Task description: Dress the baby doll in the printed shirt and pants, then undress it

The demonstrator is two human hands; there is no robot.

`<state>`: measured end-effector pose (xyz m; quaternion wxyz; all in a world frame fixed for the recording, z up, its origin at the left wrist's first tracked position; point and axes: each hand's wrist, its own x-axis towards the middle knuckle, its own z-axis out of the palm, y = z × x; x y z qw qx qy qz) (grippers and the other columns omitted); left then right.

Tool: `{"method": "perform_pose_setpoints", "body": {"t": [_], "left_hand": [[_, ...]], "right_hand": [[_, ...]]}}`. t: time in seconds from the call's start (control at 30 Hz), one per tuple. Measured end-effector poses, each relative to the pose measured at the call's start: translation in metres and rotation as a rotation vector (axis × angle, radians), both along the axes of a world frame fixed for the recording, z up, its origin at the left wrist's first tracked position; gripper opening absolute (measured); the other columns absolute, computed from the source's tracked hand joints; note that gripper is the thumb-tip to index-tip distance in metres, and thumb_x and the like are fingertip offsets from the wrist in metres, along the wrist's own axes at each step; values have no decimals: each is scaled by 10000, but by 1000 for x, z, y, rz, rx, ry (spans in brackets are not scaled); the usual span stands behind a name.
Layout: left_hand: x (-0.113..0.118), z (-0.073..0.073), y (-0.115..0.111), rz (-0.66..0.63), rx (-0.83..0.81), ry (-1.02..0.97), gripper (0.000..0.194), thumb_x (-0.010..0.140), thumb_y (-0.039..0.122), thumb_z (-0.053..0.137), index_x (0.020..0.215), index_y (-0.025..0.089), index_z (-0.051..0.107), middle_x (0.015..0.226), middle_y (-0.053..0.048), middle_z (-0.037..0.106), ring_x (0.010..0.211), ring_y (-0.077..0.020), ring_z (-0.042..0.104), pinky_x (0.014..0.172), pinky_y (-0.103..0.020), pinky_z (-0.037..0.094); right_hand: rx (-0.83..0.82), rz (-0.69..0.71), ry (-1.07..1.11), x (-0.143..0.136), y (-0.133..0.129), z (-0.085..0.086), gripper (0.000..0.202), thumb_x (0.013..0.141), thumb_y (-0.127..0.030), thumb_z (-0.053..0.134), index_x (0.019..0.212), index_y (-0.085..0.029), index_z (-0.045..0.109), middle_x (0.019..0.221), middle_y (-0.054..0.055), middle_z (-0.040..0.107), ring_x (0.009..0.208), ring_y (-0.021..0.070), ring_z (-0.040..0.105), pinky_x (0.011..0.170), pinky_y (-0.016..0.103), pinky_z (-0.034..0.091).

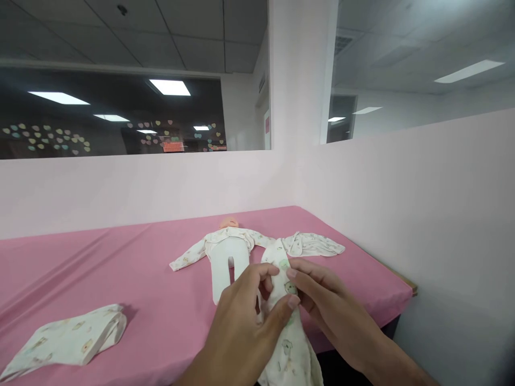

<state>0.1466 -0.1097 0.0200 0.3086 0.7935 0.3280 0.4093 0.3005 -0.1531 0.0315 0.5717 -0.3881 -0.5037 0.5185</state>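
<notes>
The garment point(286, 346) at near centre looks like soft, matt cloth, as does the folded bundle point(66, 338) at near left. The pink sheet point(161, 316) is matt cloth, creased at left; the right wall point(450, 214), smooth and matt.

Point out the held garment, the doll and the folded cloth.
Held garment point(292, 338), head view: its printed lower part.
Doll point(229, 248), head view: its white torso.
Folded cloth point(66, 339), head view: its printed upper face.

Held garment point(287, 338) partly hidden (left hand point(247, 313)), lower end cut off
</notes>
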Motion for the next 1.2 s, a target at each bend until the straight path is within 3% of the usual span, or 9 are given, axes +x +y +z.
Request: {"method": "perform_pose_setpoints", "body": {"t": [0.1,0.17,0.33,0.47,0.7,0.87,1.0,1.1,1.2], "left_hand": [[5,5,3,36,-74,16,347,813,566,588,992,271,561,853,-15,588,669,-160,532,559,-272,441],[6,10,4,-1,-91,24,280,855,512,549,955,250,559,864,-13,597,692,-155,524,590,-265,433],[7,18,4,-139,-78,46,214,937,329,421,866,217,589,784,13,588,687,-134,493,615,-247,380],[9,11,18,-241,-196,23,285,917,432,471,906,191,623,789,4,587,691,-133,497,603,-242,375],[4,8,39,-521,-431,33,293,841,372,628,1073,199,674,1005,-43,660,916,-184,595,751,-269,456],[-2,6,45,-692,-591,-26,431,789,239,703,1215,234,642,1212,-82,638,1117,-223,580,904,-314,463],[-7,3,49,-756,-700,-63,580,742,238,763,1295,216,590,1139,-101,673,1010,-216,637,852,-307,490],[-9,3,49,-799,-694,-53,601,758,236,753,1329,219,565,1120,-97,679,953,-194,650,808,-280,493],[-10,2,49,-844,-670,-83,597,745,212,762,1315,222,584,1265,-116,618,1134,-230,589,932,-305,463]], "right_hand": [[120,-72,-95,3,-6,-3,303,829,-464,625,799,-167,578,850,35,501,824,107,494,809,234,462],[127,-91,-123,8,-8,-4,290,830,-476,626,932,-204,615,938,39,534,925,125,513,869,242,454],[83,-159,-184,18,-7,-7,274,902,-453,542,1099,-262,555,896,15,531,894,114,515,820,236,463],[182,-283,-322,18,-14,-6,268,923,-467,498,1084,-258,544,851,11,515,840,101,506,758,200,473],[347,-161,-859,5,-30,-2,256,929,-328,476,1163,-275,566,1183,20,545,1105,121,520,995,254,451],[327,-198,-1013,6,-21,-7,171,917,-222,459,1034,-263,576,1052,-12,569,1016,87,538,868,202,486],[370,-215,-1085,10,-18,-12,201,902,-169,469,1053,-272,553,1103,-19,532,1040,74,518,881,197,463],[375,-225,-1102,14,-18,-12,184,901,-166,483,1056,-258,525,1108,-20,521,1015,66,516,902,203,440],[326,-161,-1127,17,-18,-12,121,920,-185,461,1012,-247,507,1030,-33,544,958,67,516,867,205,429]]}}
